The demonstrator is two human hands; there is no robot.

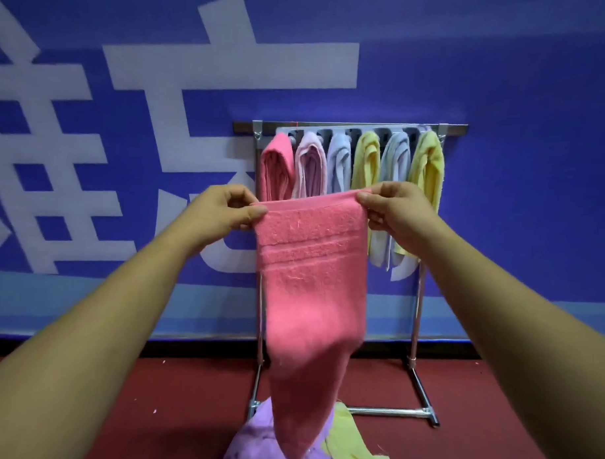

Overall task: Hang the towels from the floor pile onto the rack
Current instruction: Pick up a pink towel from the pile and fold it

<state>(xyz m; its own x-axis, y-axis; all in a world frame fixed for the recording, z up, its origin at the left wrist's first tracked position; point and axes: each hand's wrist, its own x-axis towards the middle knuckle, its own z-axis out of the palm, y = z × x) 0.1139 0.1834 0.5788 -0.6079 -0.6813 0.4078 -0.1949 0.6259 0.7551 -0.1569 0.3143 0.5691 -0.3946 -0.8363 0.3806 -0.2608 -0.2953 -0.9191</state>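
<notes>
Against the blue banner wall (pixel 505 82), the metal rack (pixel 418 302) already carries six hung towels: pink, lilac, pale blue, yellow, pale blue, yellow. We hold the pink towel (pixel 313 284) stretched in front of it, top edge level, tail hanging down onto the floor pile. Left hand (pixel 223 211) pinches the top left corner, right hand (pixel 394 212) pinches the top right; both closed on the cloth.

To do this step well, we'd keep the edge taut, lift so the tail clears the pile, then feed it over a free peg or slot. We can't tell which slot is free: the towel hides the lower rack.

Below, a purple towel (pixel 252 444) and a yellow towel (pixel 352 440) remain on the red floor (pixel 151 395). The dragging tail could snag them. Hung towels sit close together, so we'd crowd the neighbours.
</notes>
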